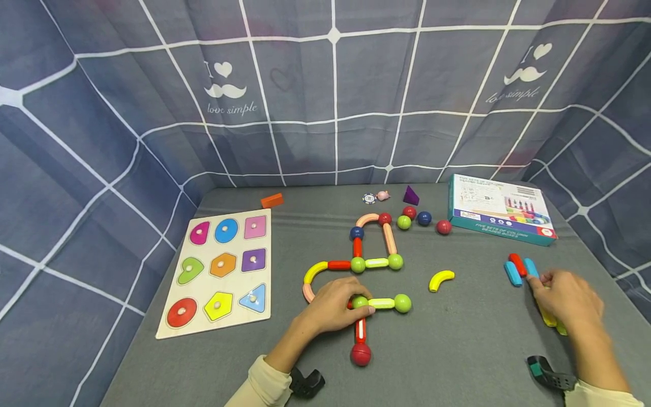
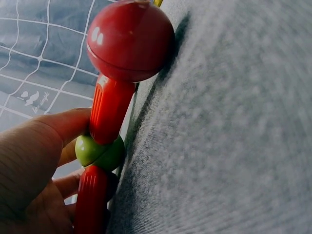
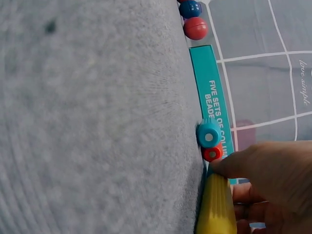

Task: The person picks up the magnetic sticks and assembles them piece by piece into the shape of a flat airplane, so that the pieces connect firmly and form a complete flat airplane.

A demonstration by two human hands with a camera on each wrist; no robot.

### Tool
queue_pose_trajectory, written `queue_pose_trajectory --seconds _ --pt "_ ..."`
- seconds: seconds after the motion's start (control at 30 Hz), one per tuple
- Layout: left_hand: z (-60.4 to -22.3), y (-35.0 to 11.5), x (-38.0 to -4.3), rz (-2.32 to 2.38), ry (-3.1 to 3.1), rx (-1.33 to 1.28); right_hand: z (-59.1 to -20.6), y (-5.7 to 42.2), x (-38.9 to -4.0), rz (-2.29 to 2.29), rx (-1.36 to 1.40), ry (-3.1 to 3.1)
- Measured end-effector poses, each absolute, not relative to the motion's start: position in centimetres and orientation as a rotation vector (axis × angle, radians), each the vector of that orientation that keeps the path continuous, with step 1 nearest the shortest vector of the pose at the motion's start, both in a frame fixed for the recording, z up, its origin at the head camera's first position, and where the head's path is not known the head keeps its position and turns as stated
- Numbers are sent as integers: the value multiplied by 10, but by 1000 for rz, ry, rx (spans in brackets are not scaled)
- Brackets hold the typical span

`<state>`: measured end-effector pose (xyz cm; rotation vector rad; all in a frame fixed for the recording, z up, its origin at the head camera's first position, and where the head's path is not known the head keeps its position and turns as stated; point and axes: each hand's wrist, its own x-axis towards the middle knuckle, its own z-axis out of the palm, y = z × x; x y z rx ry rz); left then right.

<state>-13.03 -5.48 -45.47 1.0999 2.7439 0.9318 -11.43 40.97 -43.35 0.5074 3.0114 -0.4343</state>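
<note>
In the head view, my left hand [image 1: 333,305] pinches a green ball [image 1: 360,302] between thumb and fingers. From that ball a yellow-green rod [image 1: 381,303] runs right to another green ball [image 1: 403,303]. A red rod [image 2: 111,109] joins it to a big red ball [image 2: 131,41], nearest me. Beyond the hand, curved and straight magnetic rods and balls form a linked figure. At the far right, my right hand [image 1: 572,299] pinches a light blue rod [image 1: 530,267]. Beside it lie a red rod [image 1: 517,264], another blue rod [image 1: 512,273] and a yellow rod [image 3: 216,204].
A wooden shape puzzle board [image 1: 236,308] lies at left. A curved yellow rod [image 1: 441,280] sits between the hands. Toward the back are loose balls, a purple wedge [image 1: 411,195], an orange block [image 1: 272,200] and a teal-edged box [image 1: 500,209]. A grid-patterned curtain surrounds the table.
</note>
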Motion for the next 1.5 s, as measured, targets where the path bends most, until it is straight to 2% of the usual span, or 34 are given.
queue_pose_trajectory --seconds 0.43,0.63,0.73,0.83,0.97,1.07,1.2,1.5 --pt "-456 -55 -130 940 2747 1115 -436 408 -116 -468 526 3086" --pt "-456 -53 -129 923 2760 1110 -424 397 -110 -510 508 3189" --pt "-456 -52 -128 920 2772 1114 -415 376 -103 -557 393 3279" --pt "-456 -52 -127 929 2790 1102 -411 341 -96 -667 142 3331" --pt "-458 -52 -128 937 2805 1088 -418 295 -88 -878 -207 3200" --pt "-458 -52 -128 944 2804 1080 -427 270 -86 -988 -353 3048" --pt "-459 -52 -128 944 2805 1074 -437 252 -88 -1014 -407 2959" --pt "-459 -51 -128 934 2811 1064 -446 240 -93 -833 -343 2982"
